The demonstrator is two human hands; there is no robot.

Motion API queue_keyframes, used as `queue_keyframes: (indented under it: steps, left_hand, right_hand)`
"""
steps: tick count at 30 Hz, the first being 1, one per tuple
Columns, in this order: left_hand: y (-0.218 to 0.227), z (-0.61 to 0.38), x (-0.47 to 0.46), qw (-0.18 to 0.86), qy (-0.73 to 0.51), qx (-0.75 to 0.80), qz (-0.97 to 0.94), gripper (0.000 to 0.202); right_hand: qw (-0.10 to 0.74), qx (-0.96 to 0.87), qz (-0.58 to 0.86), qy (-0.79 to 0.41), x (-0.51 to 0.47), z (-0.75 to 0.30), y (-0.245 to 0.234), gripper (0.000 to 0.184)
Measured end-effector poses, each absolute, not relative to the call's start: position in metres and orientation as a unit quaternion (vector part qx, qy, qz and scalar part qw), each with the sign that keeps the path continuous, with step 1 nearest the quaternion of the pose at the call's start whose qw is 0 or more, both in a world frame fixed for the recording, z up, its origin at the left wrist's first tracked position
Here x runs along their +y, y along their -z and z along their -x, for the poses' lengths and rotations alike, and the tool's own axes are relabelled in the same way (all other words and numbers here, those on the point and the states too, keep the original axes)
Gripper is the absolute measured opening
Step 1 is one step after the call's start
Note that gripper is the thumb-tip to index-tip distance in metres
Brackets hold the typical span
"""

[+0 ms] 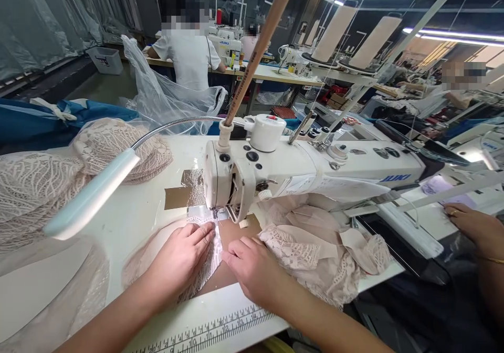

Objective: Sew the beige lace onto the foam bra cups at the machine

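Observation:
Lace fabric (213, 262), pale beige, lies on the sewing machine (291, 166) bed and runs up to the presser foot (216, 214). My left hand (183, 253) rests palm down on it, its fingers stretched out flat just in front of the foot. On the other side, my right hand (252, 266) has its fingers curled, with the thumb and forefinger at the lace's right edge. Whether the lace is pinched between them is hard to see. Beside this hand, a heap of beige lace and mesh pieces (315, 242) spreads over the table.
A lit lamp (94, 193) on a bendable neck hangs at the left, over stacked lace cups (118, 151). A ruler strip (212, 332) lines the table's front edge. Thread cones (333, 32) stand behind. A co-worker's hand (468, 227) is at the right; a person (189, 61) sits ahead.

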State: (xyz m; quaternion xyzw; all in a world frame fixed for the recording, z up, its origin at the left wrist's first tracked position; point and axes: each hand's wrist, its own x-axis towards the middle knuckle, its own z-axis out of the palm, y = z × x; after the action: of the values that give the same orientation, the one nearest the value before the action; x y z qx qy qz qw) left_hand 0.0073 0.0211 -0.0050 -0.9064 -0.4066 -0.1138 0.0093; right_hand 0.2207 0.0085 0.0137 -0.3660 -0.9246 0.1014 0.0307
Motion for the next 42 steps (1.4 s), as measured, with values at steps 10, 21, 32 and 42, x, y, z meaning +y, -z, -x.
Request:
queue_keyframes:
  steps: [10, 21, 32, 42]
  left_hand:
    - [-0.001, -0.003, 0.031, -0.016, 0.128, -0.401, 0.907, 0.036]
    - [-0.009, 0.005, 0.042, -0.019, 0.112, -0.388, 0.915, 0.038]
    - [-0.006, 0.006, 0.047, -0.027, 0.106, -0.373, 0.922, 0.042]
    - [-0.009, 0.011, 0.062, -0.043, 0.120, -0.350, 0.928, 0.035]
  right_hand:
    - [0.021, -0.931, 0.353, -0.096, 0.018, -0.218, -0.020, 0.023]
    - [0.024, -0.927, 0.358, -0.114, 0.032, -0.212, -0.019, 0.026]
    - [0.015, -0.927, 0.365, -0.085, 0.042, -0.205, -0.027, 0.024]
    - [0.043, -0.907, 0.413, -0.069, 0.049, -0.197, -0.025, 0.028]
